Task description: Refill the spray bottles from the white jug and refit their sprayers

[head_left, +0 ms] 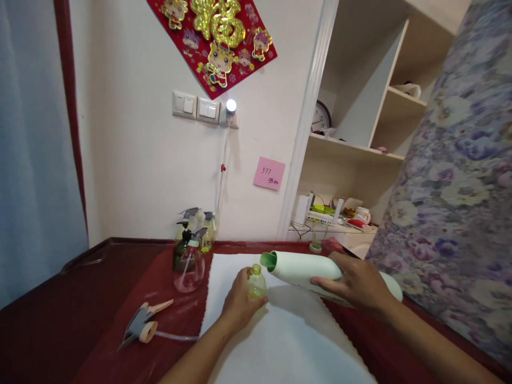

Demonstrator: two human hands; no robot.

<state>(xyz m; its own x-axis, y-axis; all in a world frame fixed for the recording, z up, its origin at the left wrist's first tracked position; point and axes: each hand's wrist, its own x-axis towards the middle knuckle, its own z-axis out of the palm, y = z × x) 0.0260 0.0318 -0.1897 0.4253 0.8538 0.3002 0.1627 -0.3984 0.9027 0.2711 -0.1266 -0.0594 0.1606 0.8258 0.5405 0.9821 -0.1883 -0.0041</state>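
Note:
My left hand (239, 304) is wrapped round a small yellowish clear bottle (256, 281) that stands upright on a white cloth (280, 341). My right hand (354, 282) grips a pale green jug (304, 269) tipped on its side, with its green spout (269, 261) right above the small bottle's open neck. Both hands are over the middle of the cloth.
A detached spray head with a tube (146, 322) lies on the red table (60, 325) to the left. Several spray bottles (192, 250) stand near the wall. A flowered fabric (460, 186) hangs close on the right. Shelves (352, 149) with clutter lie behind.

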